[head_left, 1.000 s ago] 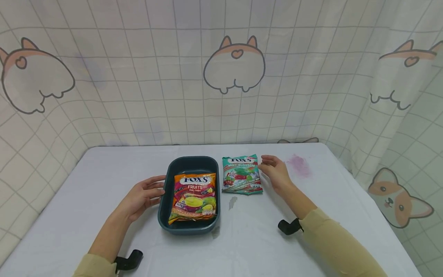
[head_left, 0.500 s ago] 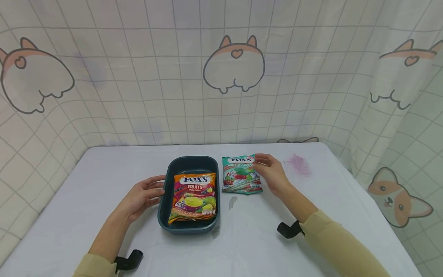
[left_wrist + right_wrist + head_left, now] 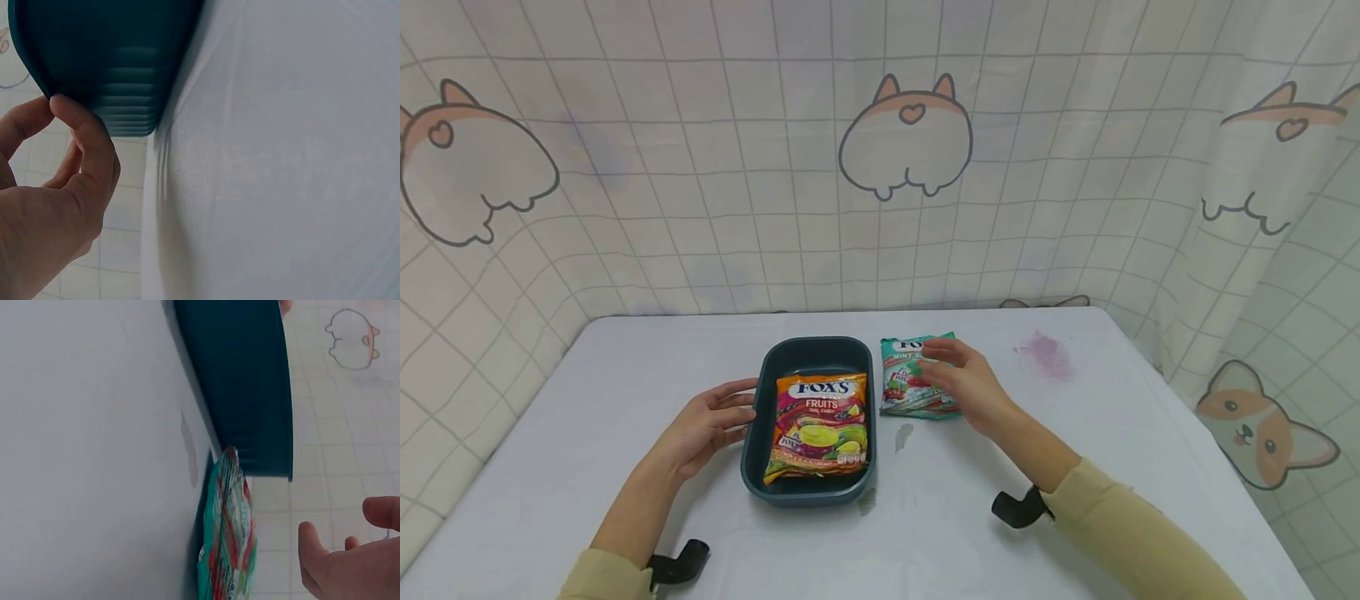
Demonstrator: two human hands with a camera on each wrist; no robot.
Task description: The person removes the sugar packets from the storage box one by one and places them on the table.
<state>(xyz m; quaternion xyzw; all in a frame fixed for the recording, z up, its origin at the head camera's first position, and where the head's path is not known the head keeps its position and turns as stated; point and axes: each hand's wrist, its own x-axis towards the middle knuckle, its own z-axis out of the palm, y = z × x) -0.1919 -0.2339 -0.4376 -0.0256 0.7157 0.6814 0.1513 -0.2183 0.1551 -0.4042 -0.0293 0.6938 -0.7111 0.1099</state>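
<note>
A dark teal tray (image 3: 760,392) sits mid-table and holds an orange Fox's Fruits candy bag (image 3: 820,427). My left hand (image 3: 711,423) rests on the table with relaxed fingers touching the tray's left wall (image 3: 119,69). To the right of the tray lies a green Fox's Mint Blossom candy bag (image 3: 904,367), seen edge-on in the right wrist view (image 3: 228,544). My right hand (image 3: 966,383) hovers over that bag with fingers spread and holds nothing; its fingertips (image 3: 340,550) stand apart from the bag.
A white cloth covers the table (image 3: 625,375). A pink stain (image 3: 1045,354) marks the far right part, and a small grey mark (image 3: 904,437) lies in front of the green bag. A cartoon-print curtain (image 3: 880,167) surrounds the table.
My right hand has moved left from beside the green bag's right edge to above the bag, covering part of it. The left hand and tray have not moved.
</note>
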